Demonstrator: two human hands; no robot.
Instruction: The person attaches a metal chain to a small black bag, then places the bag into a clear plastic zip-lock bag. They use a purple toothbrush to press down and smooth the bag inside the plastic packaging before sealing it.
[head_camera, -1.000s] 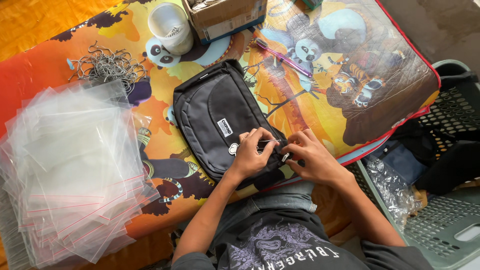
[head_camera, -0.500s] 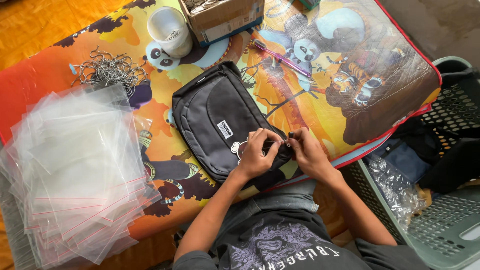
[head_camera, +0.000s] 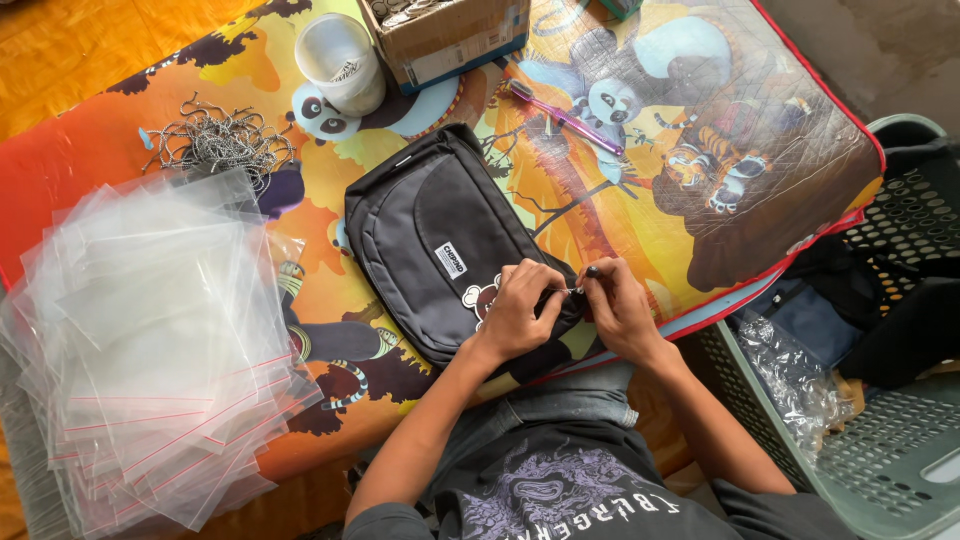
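Both hands pinch at one spot on the near end of a dark grey pouch bag: the left hand curls closed over the bag's edge, and the right hand nips a small metal piece between fingertips. The bag lies flat on a colourful cartoon-printed mat, with a stack of clear zip bags to its left, a tangle of ball chains beyond, and a grey plastic basket at the right.

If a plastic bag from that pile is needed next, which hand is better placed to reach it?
Probably the left hand. It rests on the black pouch on the side facing the pile of clear bags. The right hand sits farther away and pinches a small metal piece at the pouch's edge.
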